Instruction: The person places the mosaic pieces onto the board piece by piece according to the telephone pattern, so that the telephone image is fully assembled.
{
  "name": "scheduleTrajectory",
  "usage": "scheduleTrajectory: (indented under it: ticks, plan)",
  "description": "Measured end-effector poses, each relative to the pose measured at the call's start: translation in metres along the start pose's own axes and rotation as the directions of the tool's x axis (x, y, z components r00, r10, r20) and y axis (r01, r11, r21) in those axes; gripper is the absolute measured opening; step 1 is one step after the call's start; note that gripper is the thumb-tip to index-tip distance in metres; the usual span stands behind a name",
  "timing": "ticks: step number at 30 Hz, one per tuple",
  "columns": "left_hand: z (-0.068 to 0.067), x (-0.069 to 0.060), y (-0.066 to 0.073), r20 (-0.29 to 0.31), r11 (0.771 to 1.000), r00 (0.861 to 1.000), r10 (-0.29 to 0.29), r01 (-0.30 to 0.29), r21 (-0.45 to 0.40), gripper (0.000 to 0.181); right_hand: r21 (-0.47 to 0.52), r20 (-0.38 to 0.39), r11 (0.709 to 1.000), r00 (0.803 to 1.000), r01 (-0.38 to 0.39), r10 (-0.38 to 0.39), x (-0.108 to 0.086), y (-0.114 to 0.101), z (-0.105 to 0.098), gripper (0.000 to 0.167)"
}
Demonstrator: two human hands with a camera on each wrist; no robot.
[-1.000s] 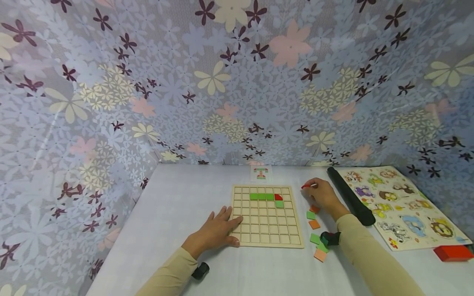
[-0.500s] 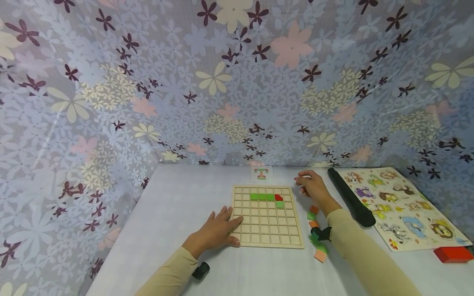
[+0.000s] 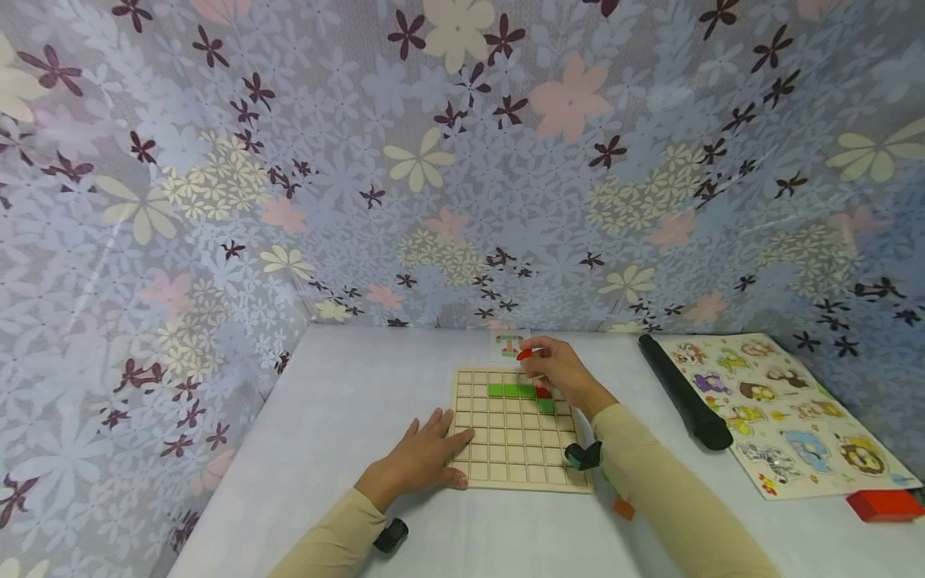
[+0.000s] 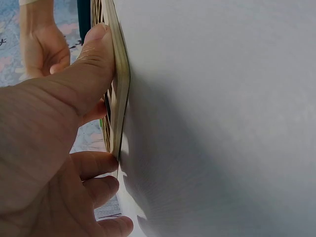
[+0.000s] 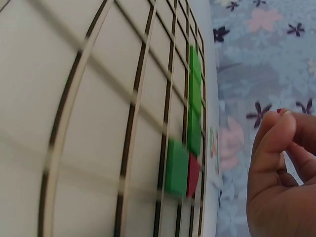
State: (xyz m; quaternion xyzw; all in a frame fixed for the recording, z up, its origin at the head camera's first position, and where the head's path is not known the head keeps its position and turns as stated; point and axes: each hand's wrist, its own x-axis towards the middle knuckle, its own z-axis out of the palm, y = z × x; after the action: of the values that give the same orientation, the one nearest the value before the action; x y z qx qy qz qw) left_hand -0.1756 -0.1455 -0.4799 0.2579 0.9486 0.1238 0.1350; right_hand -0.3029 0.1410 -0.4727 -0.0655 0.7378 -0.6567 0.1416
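Note:
My right hand pinches a small red tile between thumb and fingers, above the far edge of the wooden grid board. Only a speck of that tile shows at the fingertips in the right wrist view. On the board sit a row of green tiles, a red tile at the row's right end and a single green tile nearer me. My left hand rests with spread fingers on the board's left edge, its thumb against the rim. The pattern card behind the board is partly covered by my right hand.
An orange tile lies right of the board; my right forearm hides most of the loose tiles. Farther right are a long black club-shaped object, an animal picture board and a red block. A flowered cloth hangs behind.
My right hand has moved left with the red tile, from beside the board to over its far edge near the card. The left hand has stayed on the board.

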Motion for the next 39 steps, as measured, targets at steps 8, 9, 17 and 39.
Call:
scheduleTrajectory:
  ticks: [8,9,17,39]
  plan:
    - [0.0,0.0,0.0,0.001,1.0,1.0,0.015,-0.015,-0.001,0.081,-0.053,-0.007,0.998,1.0,-0.024,0.023,0.008,-0.002,0.033,0.045]
    - [0.0,0.0,0.0,0.0,1.0,1.0,0.016,-0.016,0.001,0.081,-0.076,0.006,0.997,1.0,-0.022,0.023,0.008,-0.003,0.037,0.044]
    - [0.001,0.0,-0.004,-0.012,1.0,1.0,0.029,-0.029,0.013,0.08,-0.406,0.054,0.912,0.998,0.057,-0.038,0.013,0.001,0.07,0.034]
    - [0.001,-0.001,-0.003,-0.029,0.999,0.998,0.05,-0.049,0.023,0.079,-0.72,0.052,0.688,0.996,0.087,-0.072,0.01,0.002,0.079,0.03]
